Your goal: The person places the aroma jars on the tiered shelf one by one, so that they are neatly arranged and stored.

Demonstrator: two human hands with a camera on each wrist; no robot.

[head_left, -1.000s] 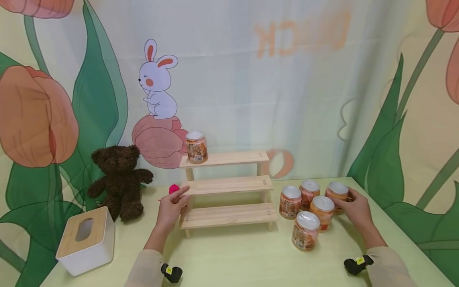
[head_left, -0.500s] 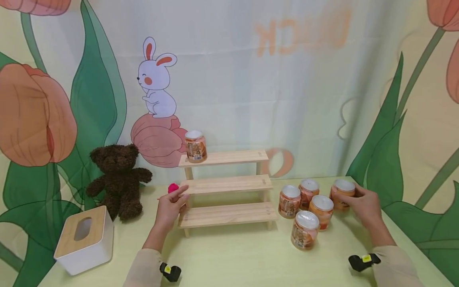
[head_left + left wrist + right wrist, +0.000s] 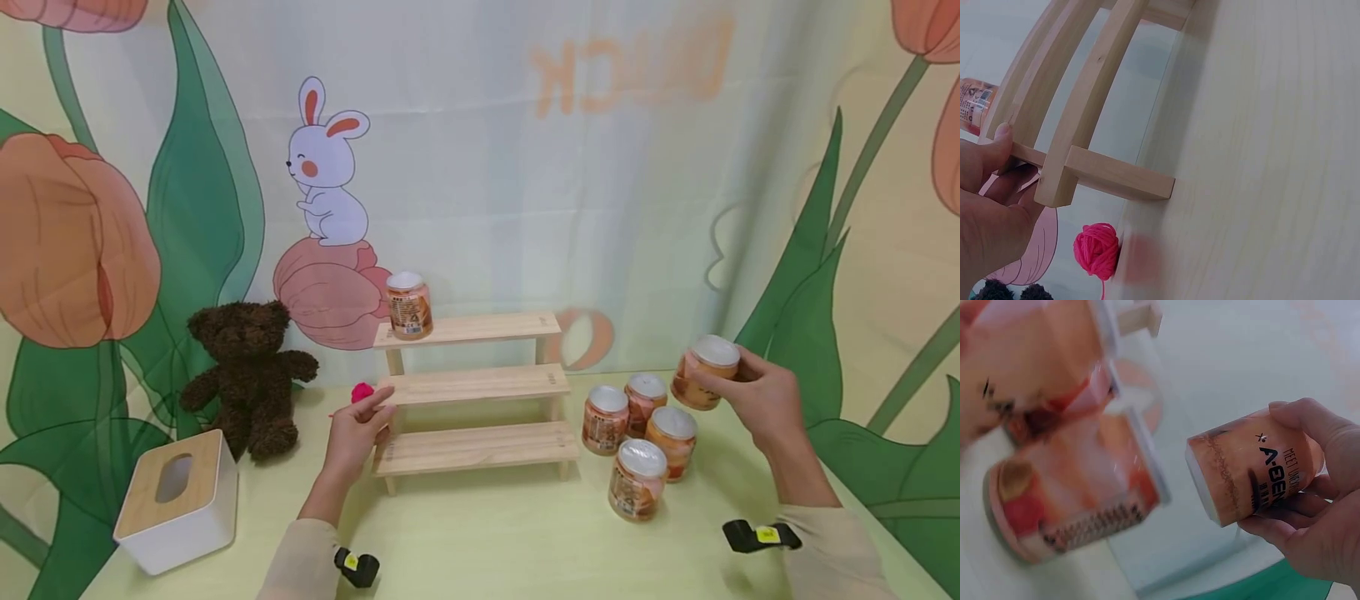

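Now, working from your left: your left hand (image 3: 360, 429) has thumb and fingers pinched on the left end of the three-tier pale wooden step shelf (image 3: 474, 385), at its middle board. One orange-labelled can with a silver lid (image 3: 409, 306) stands at the left end of the top board. Four more orange cans (image 3: 640, 437) cluster on the table (image 3: 487, 542), just right of the shelf. Your right hand (image 3: 761, 400) is wrapped around a fifth orange can (image 3: 705, 372), lifted above the table, its long axis tilted with the lid leaning toward the shelf. That shelf lies to the left of your right grip.
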